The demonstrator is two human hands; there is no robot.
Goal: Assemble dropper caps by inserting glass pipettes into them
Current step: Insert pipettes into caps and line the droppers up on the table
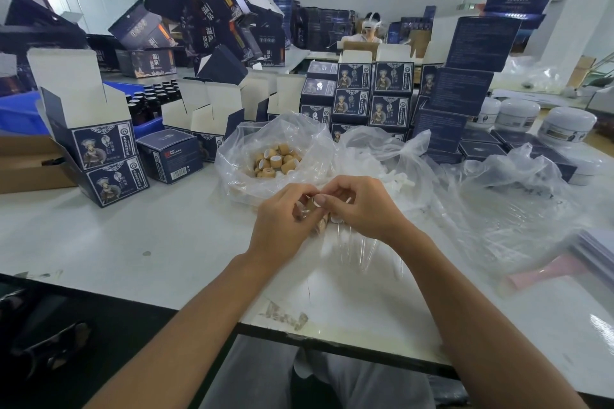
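my left hand (282, 212) and my right hand (360, 206) meet just above the white surface (139, 236), fingers of both curled round a tan dropper cap (312, 203) pinched between them; more caps (323, 222) appear to be tucked under the left fingers, though how many i cannot tell. thin glass pipettes (360, 251) fan down and toward me from under the right hand, almost transparent against the surface, so which one is at the cap's opening is not visible. judged from this pose, the step in hand is seating a pipette in the cap. to do it well i would hold the cap steady in the left hand, line the glass up with the white insert's hole, and push straight along its axis with light pressure near the top end, since a sideways load on such thin glass could snap it. just beyond the hands an open clear plastic bag (239, 143) holds loose tan caps (275, 159), several showing white liners. beyond the right hand a second clear bag (375, 149) holds white pieces, possibly rubber bulbs, too veiled by plastic to say. crumpled empty film (508, 196) lies further right. far beyond the left hand a blue tray (23, 113) carries dark bottles (156, 98), and open printed cartons (99, 146) stand around.
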